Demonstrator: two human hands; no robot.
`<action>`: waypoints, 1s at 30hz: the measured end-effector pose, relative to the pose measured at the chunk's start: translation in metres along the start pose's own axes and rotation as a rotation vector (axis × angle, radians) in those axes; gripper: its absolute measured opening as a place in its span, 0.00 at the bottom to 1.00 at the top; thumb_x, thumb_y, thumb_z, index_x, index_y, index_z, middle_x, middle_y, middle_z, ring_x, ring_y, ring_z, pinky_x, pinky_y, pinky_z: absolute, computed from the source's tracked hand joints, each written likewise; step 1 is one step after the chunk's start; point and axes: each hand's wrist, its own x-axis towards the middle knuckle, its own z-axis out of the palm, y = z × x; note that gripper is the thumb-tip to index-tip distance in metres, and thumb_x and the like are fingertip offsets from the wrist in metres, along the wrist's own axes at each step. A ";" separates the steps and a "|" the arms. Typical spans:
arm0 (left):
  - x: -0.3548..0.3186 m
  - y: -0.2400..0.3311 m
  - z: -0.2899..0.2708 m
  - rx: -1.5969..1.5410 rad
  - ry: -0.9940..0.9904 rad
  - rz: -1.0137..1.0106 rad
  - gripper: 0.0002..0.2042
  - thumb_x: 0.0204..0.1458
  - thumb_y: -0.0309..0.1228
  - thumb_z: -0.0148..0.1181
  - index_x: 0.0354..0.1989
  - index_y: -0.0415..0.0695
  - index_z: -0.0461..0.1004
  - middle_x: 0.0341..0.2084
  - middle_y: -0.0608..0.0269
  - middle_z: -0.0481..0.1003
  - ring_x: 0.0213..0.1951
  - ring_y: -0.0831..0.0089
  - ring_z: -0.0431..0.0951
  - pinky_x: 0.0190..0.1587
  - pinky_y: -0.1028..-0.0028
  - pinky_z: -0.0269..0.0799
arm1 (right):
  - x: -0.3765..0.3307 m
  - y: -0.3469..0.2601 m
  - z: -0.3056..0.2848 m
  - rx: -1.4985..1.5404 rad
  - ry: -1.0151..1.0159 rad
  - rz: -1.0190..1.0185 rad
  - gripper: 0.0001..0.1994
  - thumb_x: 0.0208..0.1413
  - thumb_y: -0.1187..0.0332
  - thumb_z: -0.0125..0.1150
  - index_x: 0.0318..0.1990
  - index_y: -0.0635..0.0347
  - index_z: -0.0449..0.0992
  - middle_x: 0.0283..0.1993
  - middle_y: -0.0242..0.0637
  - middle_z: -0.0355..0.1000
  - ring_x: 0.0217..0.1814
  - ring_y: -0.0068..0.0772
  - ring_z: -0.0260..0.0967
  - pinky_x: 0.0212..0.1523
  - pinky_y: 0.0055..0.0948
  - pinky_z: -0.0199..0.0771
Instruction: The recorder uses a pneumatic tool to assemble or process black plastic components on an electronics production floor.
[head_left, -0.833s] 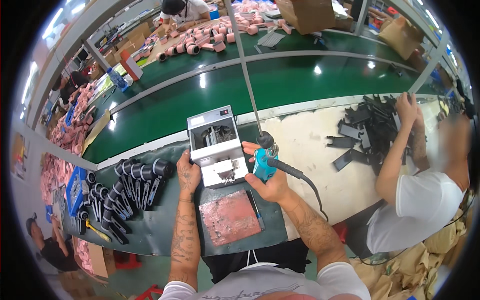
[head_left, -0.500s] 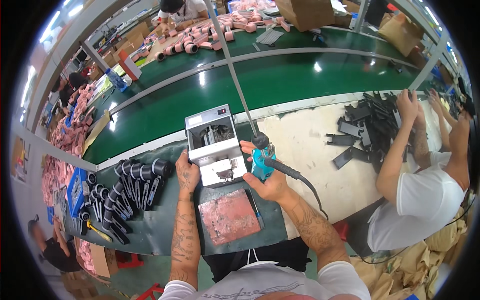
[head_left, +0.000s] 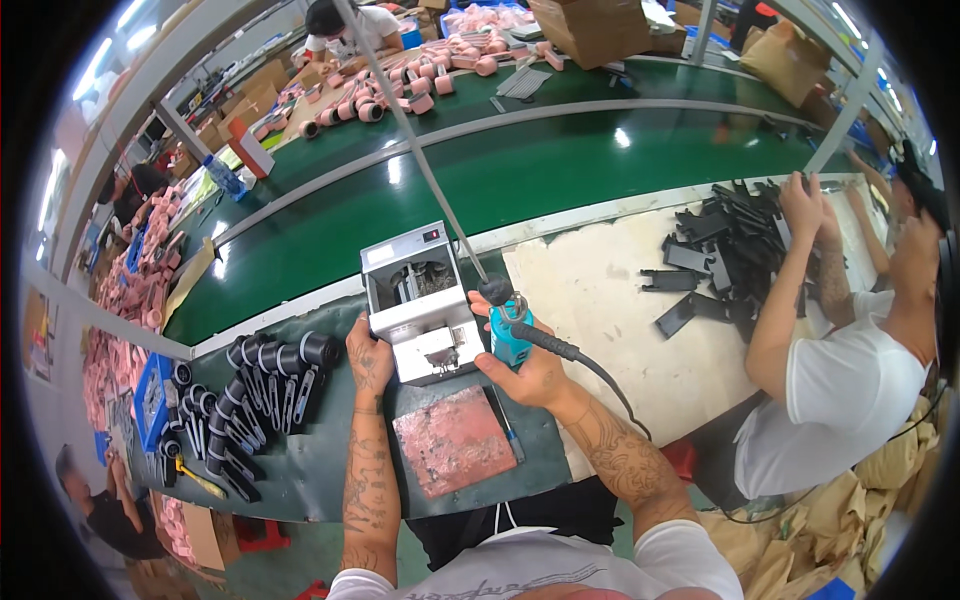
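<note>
The right hand (head_left: pixel 535 365) is wrapped tight around a blue electric screwdriver (head_left: pixel 508 335), the kind that hangs from a long thin rod and has a black cord (head_left: pixel 590 365) running off to the right. The tool stands almost straight up, just beside the right edge of a small grey and white machine (head_left: pixel 420 315) that looks like a screw feeder, with a dark open bin on top. The left hand (head_left: pixel 366 358) rests flat against the left side of that machine, fingers loosely curled on it, holding nothing else. Since the earlier pictures not much has changed: the machine sits in the same spot between the two hands, the left hand has stayed on its side, and the screwdriver has shifted only a little, staying close to the machine's right side. So the work looks like it is paused at the feeder, with the tool's tip down near its front; I cannot see if a screw is on the tip. Just below the machine lies a flat pink pad (head_left: pixel 455 440) on the dark mat (head_left: pixel 320 470). To the left is a bunch of black tube-shaped parts (head_left: pixel 265 385). A green conveyor belt (head_left: pixel 520 180) runs behind. On the right, another person in a white shirt (head_left: pixel 850 400) reaches into a heap of black flat pieces (head_left: pixel 725 245).
</note>
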 end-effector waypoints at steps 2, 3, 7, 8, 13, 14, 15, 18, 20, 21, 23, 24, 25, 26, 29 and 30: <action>-0.001 0.000 -0.001 -0.006 0.000 -0.013 0.11 0.51 0.22 0.52 0.42 0.33 0.77 0.34 0.43 0.79 0.37 0.43 0.80 0.41 0.61 0.74 | 0.000 -0.001 0.001 0.005 0.003 -0.002 0.30 0.56 0.64 0.72 0.65 0.62 0.70 0.59 0.45 0.76 0.59 0.39 0.75 0.59 0.33 0.74; -0.001 -0.006 -0.001 -0.004 0.013 0.016 0.12 0.51 0.21 0.52 0.42 0.33 0.77 0.34 0.43 0.79 0.36 0.43 0.80 0.41 0.61 0.74 | 0.000 -0.002 0.001 0.000 -0.002 -0.001 0.30 0.56 0.64 0.72 0.64 0.62 0.71 0.60 0.46 0.75 0.59 0.40 0.76 0.59 0.34 0.75; -0.001 -0.002 -0.001 -0.001 0.011 0.002 0.12 0.50 0.20 0.50 0.41 0.33 0.76 0.32 0.42 0.79 0.36 0.42 0.79 0.41 0.61 0.74 | 0.000 0.003 0.000 -0.051 0.002 -0.071 0.27 0.56 0.63 0.72 0.61 0.63 0.72 0.62 0.47 0.74 0.60 0.46 0.75 0.59 0.36 0.75; -0.001 0.001 -0.001 -0.002 0.009 0.004 0.12 0.50 0.20 0.50 0.41 0.33 0.76 0.32 0.42 0.79 0.36 0.42 0.79 0.41 0.61 0.74 | 0.000 0.003 0.000 -0.053 0.005 -0.071 0.27 0.56 0.63 0.72 0.61 0.63 0.72 0.62 0.47 0.74 0.60 0.46 0.75 0.59 0.36 0.75; -0.002 -0.001 -0.001 -0.019 0.025 0.006 0.11 0.51 0.20 0.50 0.41 0.33 0.75 0.32 0.41 0.79 0.37 0.42 0.80 0.42 0.61 0.75 | 0.000 0.000 -0.001 -0.087 -0.006 -0.090 0.26 0.57 0.63 0.71 0.61 0.62 0.73 0.62 0.47 0.73 0.60 0.47 0.75 0.59 0.36 0.75; -0.002 -0.003 -0.001 -0.019 0.021 0.006 0.11 0.51 0.20 0.50 0.41 0.33 0.75 0.32 0.41 0.79 0.37 0.42 0.80 0.42 0.61 0.75 | 0.000 -0.001 -0.001 -0.089 -0.003 -0.087 0.26 0.57 0.63 0.71 0.61 0.62 0.73 0.62 0.47 0.73 0.60 0.47 0.75 0.59 0.36 0.75; -0.002 -0.004 -0.001 -0.007 0.019 -0.003 0.12 0.51 0.20 0.50 0.42 0.33 0.76 0.32 0.41 0.79 0.37 0.42 0.81 0.42 0.61 0.75 | 0.001 -0.002 -0.001 -0.090 0.008 -0.091 0.27 0.57 0.63 0.71 0.61 0.62 0.72 0.62 0.47 0.74 0.59 0.47 0.76 0.59 0.36 0.75; 0.000 -0.007 0.001 -0.013 0.010 -0.004 0.13 0.51 0.19 0.50 0.43 0.33 0.76 0.33 0.40 0.80 0.38 0.43 0.82 0.43 0.62 0.75 | 0.002 -0.003 -0.001 -0.081 0.021 -0.080 0.28 0.56 0.63 0.71 0.63 0.61 0.72 0.60 0.46 0.74 0.58 0.46 0.76 0.58 0.36 0.75; 0.000 -0.004 -0.001 -0.011 0.002 -0.002 0.15 0.51 0.18 0.49 0.46 0.32 0.77 0.35 0.39 0.81 0.40 0.43 0.82 0.44 0.63 0.76 | 0.001 -0.005 -0.002 -0.016 -0.019 0.002 0.29 0.56 0.67 0.72 0.63 0.68 0.69 0.61 0.50 0.75 0.62 0.42 0.72 0.64 0.39 0.70; 0.000 -0.006 -0.001 -0.011 -0.001 -0.002 0.15 0.51 0.18 0.49 0.46 0.32 0.77 0.35 0.39 0.81 0.40 0.43 0.82 0.44 0.63 0.76 | 0.000 -0.004 -0.002 -0.016 -0.016 0.004 0.29 0.56 0.67 0.72 0.63 0.68 0.69 0.61 0.50 0.75 0.62 0.42 0.72 0.64 0.39 0.70; 0.000 -0.009 0.000 0.022 0.016 0.000 0.15 0.51 0.19 0.49 0.45 0.32 0.77 0.35 0.39 0.81 0.39 0.44 0.82 0.44 0.63 0.76 | 0.001 -0.004 -0.003 -0.048 -0.023 -0.030 0.29 0.56 0.66 0.72 0.62 0.67 0.69 0.61 0.51 0.75 0.62 0.42 0.73 0.64 0.39 0.70; -0.001 -0.010 -0.001 0.021 0.018 0.002 0.15 0.51 0.19 0.49 0.45 0.32 0.77 0.35 0.39 0.81 0.39 0.44 0.82 0.44 0.63 0.76 | 0.001 -0.004 -0.002 -0.048 -0.024 -0.033 0.29 0.56 0.66 0.72 0.62 0.67 0.69 0.61 0.51 0.75 0.62 0.42 0.73 0.64 0.39 0.70; -0.001 -0.007 -0.002 0.033 0.004 -0.017 0.14 0.51 0.19 0.49 0.45 0.32 0.77 0.35 0.39 0.81 0.39 0.44 0.82 0.44 0.63 0.76 | 0.001 -0.003 -0.001 -0.083 0.002 -0.074 0.28 0.56 0.64 0.71 0.62 0.64 0.70 0.60 0.48 0.75 0.59 0.44 0.75 0.61 0.38 0.73; -0.001 -0.004 -0.003 0.045 -0.008 -0.035 0.14 0.51 0.19 0.49 0.45 0.32 0.77 0.35 0.39 0.81 0.38 0.44 0.82 0.43 0.63 0.76 | 0.001 -0.002 -0.001 -0.118 0.027 -0.115 0.28 0.56 0.63 0.70 0.63 0.61 0.71 0.59 0.46 0.75 0.57 0.46 0.77 0.58 0.37 0.76; -0.002 0.000 -0.002 0.016 0.002 -0.019 0.14 0.51 0.20 0.50 0.45 0.32 0.76 0.34 0.39 0.81 0.37 0.43 0.82 0.43 0.63 0.76 | 0.001 -0.002 -0.002 -0.112 0.010 -0.107 0.28 0.56 0.63 0.70 0.63 0.61 0.71 0.59 0.46 0.75 0.57 0.46 0.76 0.58 0.37 0.76; -0.002 0.002 -0.002 0.016 0.004 -0.018 0.14 0.51 0.20 0.50 0.45 0.32 0.76 0.34 0.39 0.81 0.37 0.43 0.82 0.43 0.63 0.76 | 0.001 -0.003 -0.002 -0.113 0.010 -0.109 0.28 0.56 0.63 0.70 0.63 0.61 0.71 0.59 0.46 0.75 0.57 0.46 0.76 0.58 0.37 0.76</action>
